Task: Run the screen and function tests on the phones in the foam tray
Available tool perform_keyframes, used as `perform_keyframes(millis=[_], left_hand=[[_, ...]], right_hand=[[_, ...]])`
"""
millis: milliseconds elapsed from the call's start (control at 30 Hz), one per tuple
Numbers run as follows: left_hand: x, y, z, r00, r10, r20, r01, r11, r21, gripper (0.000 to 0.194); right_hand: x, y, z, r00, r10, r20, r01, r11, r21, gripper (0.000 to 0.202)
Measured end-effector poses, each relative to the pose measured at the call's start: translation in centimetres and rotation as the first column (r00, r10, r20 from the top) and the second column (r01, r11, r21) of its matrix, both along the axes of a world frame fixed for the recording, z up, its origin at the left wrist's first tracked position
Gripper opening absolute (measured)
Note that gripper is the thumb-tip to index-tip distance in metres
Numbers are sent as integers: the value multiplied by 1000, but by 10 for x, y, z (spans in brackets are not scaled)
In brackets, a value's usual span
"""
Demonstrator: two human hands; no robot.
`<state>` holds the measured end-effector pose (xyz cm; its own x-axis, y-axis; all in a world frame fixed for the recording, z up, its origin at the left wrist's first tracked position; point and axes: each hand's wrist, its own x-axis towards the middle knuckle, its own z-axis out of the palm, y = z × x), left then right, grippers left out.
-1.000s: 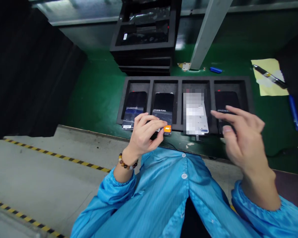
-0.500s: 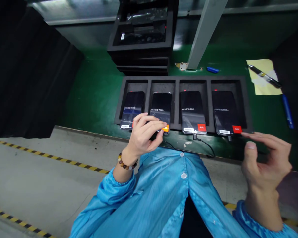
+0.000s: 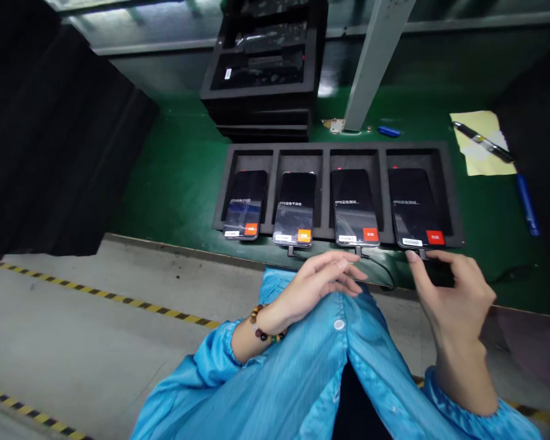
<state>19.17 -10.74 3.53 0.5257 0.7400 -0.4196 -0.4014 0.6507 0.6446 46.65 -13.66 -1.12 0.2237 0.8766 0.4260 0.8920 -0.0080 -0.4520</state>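
Several smartphones lie in the compartments of a black foam tray (image 3: 327,192), their lower ends at its front rim. The rightmost phone (image 3: 412,205) has a cable plug (image 3: 422,253) at its bottom edge, and the thumb and forefinger of my right hand (image 3: 456,296) close round that plug. My left hand (image 3: 323,278) holds nothing; its fingers stretch out just below the third phone (image 3: 355,205), near that phone's plug and black cable (image 3: 380,266). Another plug (image 3: 291,251) sits in the second phone (image 3: 295,205). The leftmost phone (image 3: 245,201) shows no cable. Each screen has a red or orange square.
Behind the tray stands a stack of black foam trays (image 3: 261,98) holding dark items. A grey metal post (image 3: 376,67) rises beside it. To the right are yellow paper (image 3: 474,159), a black pen (image 3: 483,142) and a blue pen (image 3: 528,205). A blue cap (image 3: 389,131) lies behind the tray.
My left hand has moved off the second phone's screen, right and down to below the third phone. My right hand has moved left and taken hold of the rightmost phone's plug.
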Motion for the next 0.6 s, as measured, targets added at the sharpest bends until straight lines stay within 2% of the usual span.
perform_keyframes(millis=[133,233,333,400,500,600], left_hand=[[10,3,0,988,53,146,-20,975,-220,40],[19,2,1,975,86,205,-20,953,-304,34],[31,5,-3,969,131,210,-57,944,-324,26],[37,10,-7,973,115,201,-39,937,-348,23],[44,14,-14,983,42,177,22,939,-343,35],[47,14,-17,986,20,164,27,960,-278,40]], right_hand=[[-1,1,1,999,-51,-2,51,998,-36,32],[0,0,1,998,-62,16,63,996,-67,32],[-2,0,1,997,-69,21,70,995,-64,33],[-3,0,1,997,-79,24,80,996,-50,34],[-6,0,2,997,-76,15,76,996,-39,34],[-7,0,3,998,-61,13,62,997,-43,33]])
